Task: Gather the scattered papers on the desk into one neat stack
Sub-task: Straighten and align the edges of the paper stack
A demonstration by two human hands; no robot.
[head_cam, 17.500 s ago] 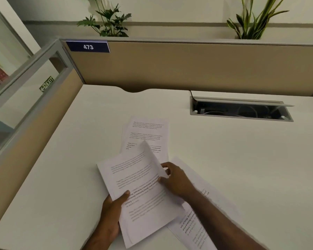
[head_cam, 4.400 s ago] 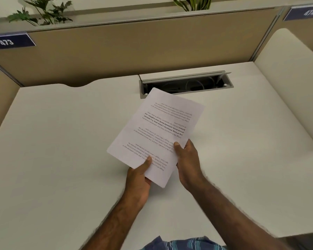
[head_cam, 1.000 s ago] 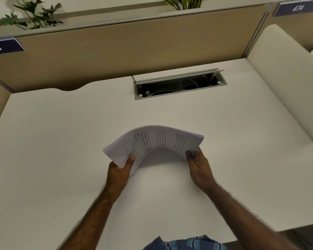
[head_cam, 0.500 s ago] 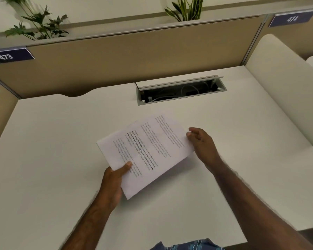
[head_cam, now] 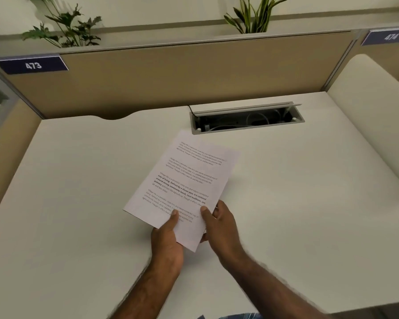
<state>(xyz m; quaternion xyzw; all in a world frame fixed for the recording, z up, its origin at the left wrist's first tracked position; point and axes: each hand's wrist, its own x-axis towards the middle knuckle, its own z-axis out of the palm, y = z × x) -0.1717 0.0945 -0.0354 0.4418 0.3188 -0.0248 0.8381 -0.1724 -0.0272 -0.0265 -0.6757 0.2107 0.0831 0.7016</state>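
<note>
both thumbs press the stack of papers (head_cam: 182, 183) at its near edge, left hand (head_cam: 167, 244) and right hand (head_cam: 219, 223) clamped on it above the desk (head_cam: 78, 192); top sheet reads "village life"; signs "473" (head_cam: 32, 65) and "474" (head_cam: 390, 37).

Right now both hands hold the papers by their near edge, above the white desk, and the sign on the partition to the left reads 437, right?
Nearly. In the head view the sign reads 473, not 437. The rest holds: the left hand and right hand both hold the papers by their near edge, above the white desk.
</note>
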